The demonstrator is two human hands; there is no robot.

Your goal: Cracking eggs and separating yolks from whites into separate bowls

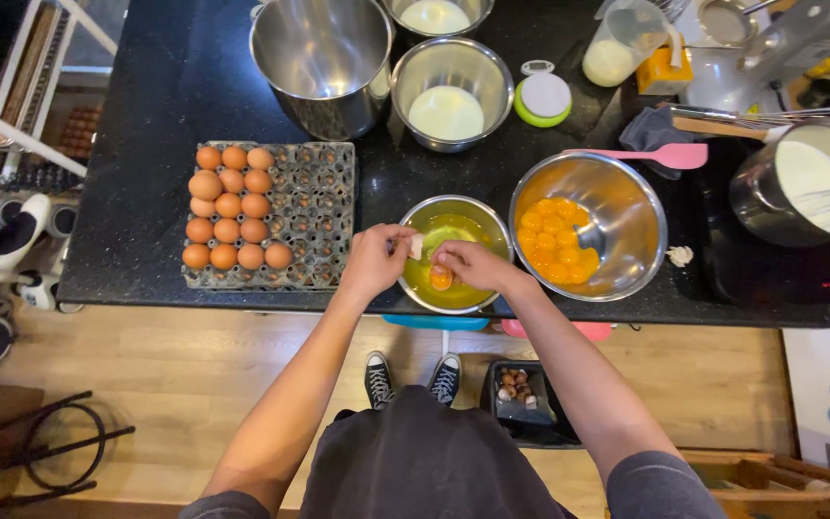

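Note:
Both my hands hover over a small steel bowl [477, 217] of egg white at the counter's front edge. My left hand [374, 261] pinches a piece of white eggshell [416, 246]. My right hand [469, 265] cradles the other shell half with an orange yolk [441, 280] in it. To the right stands a larger steel bowl [617, 207] holding several yolks [554, 240]. To the left lies a grey egg tray [314, 211] with several brown eggs [231, 207] on its left side.
The black counter [146, 144] also carries a big steel pot [324, 62], two bowls of white liquid [449, 111], a green timer [543, 99], a pink spatula [665, 156], a measuring cup [622, 43] and a pot with a whisk [814, 183]. A bin of shells [521, 389] sits on the floor.

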